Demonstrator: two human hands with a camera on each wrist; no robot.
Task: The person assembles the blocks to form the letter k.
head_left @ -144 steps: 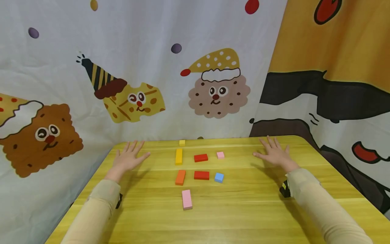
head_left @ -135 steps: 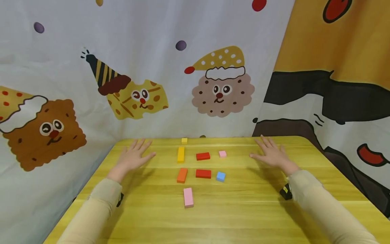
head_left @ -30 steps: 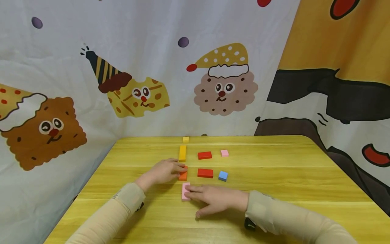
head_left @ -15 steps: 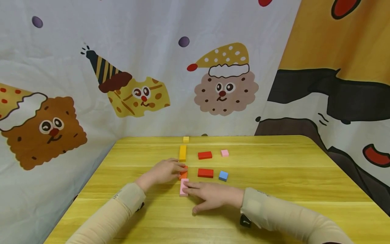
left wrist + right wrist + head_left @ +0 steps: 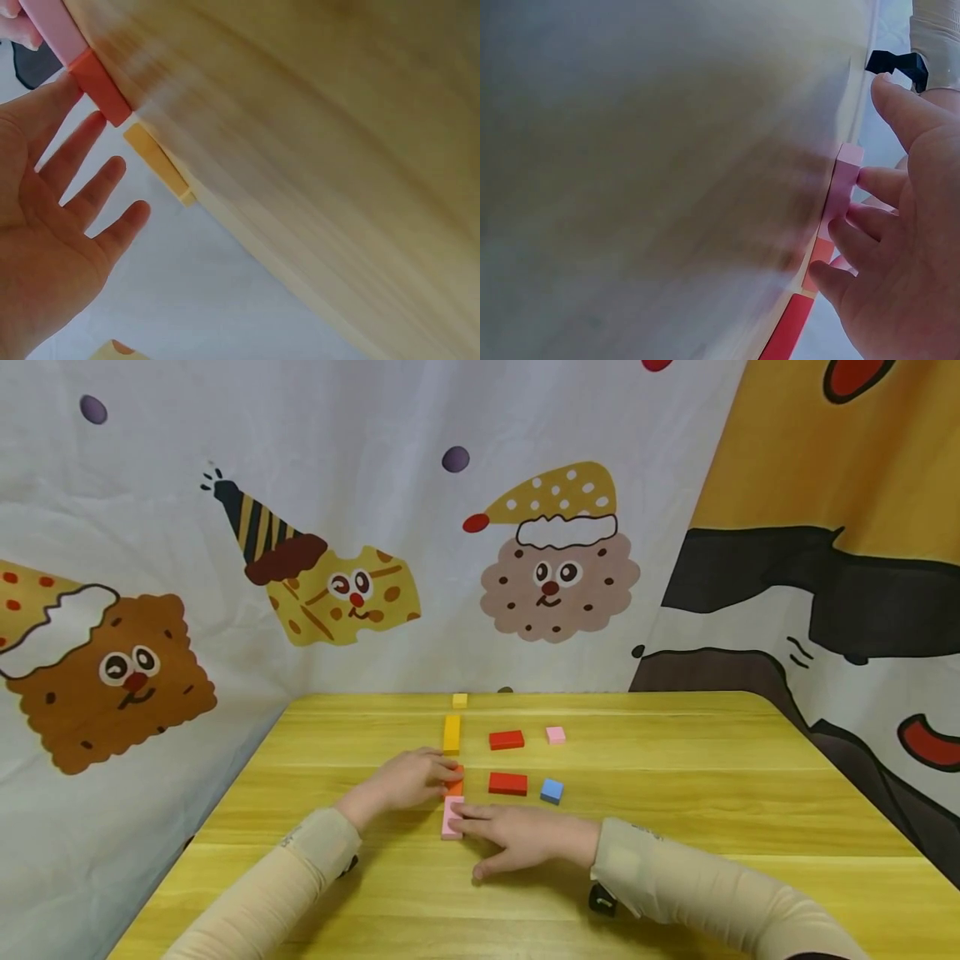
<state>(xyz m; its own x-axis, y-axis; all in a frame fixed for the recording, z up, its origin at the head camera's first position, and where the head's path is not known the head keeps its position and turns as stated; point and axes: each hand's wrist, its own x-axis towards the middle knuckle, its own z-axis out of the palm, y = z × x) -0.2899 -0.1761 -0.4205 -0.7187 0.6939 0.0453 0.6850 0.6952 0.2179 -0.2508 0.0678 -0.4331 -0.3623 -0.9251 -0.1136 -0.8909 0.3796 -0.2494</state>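
Note:
My left hand (image 5: 405, 779) lies at the left of the orange block (image 5: 100, 88), its fingertips touching the top and side of it. In the left wrist view the fingers are spread and fairly straight. With extended fingers, my right hand (image 5: 521, 837) touches the top of the long pink block (image 5: 452, 827), its thumb held apart. The pink block's far end meets the near end of the orange block, so the two form one line. Beyond them lies a long yellow block (image 5: 452, 735), separated from the orange block by a small gap.
To the right lie two red blocks, the nearer red block (image 5: 507, 784) and the farther red block (image 5: 507, 740). Beside them are a small blue block (image 5: 552, 791) and a small pink block (image 5: 555, 735). A small yellow block (image 5: 460, 701) sits near the far edge of the wooden table (image 5: 675, 760).
Both hands have come in from the table's sides to the blocks. The right hand has slid the long pink block forward and slightly left, against the orange block. The left hand has stayed still lately.

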